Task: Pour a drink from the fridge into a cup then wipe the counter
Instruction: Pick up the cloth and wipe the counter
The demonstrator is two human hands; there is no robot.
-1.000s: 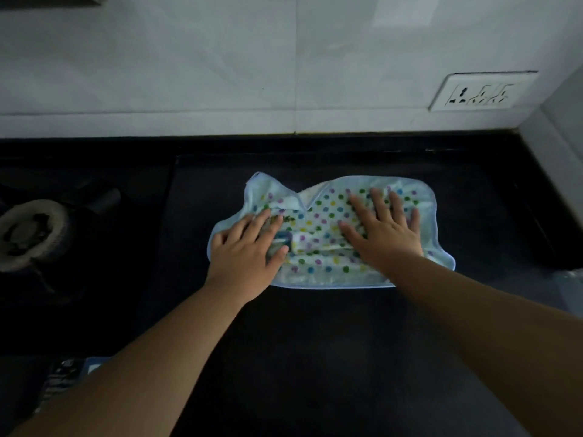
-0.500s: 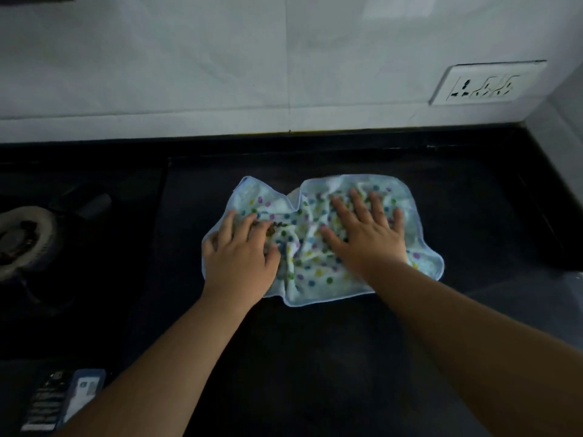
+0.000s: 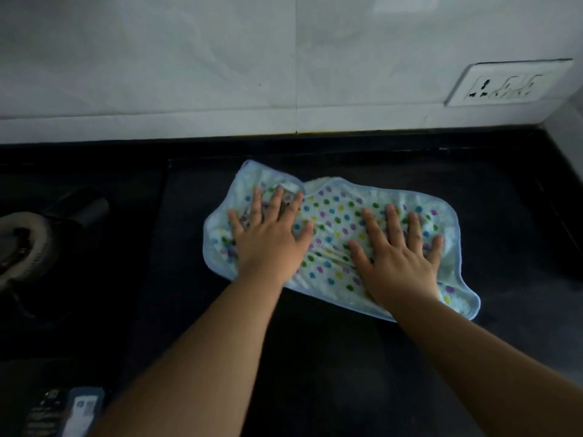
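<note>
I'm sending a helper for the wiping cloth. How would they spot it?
On the black counter below the white wall, right of the stove burner, lies the cloth. Both hands press flat on it. It alone is pale blue with coloured dots.

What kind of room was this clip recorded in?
Most likely a home kitchen. A gas stove burner sits on the dark counter, a white tiled wall with a socket panel runs behind it, and both hands press a polka-dot cloth flat on the counter.

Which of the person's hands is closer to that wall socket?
Right. The right hand lies below-left of the wall socket; the left hand is farther left.
</note>
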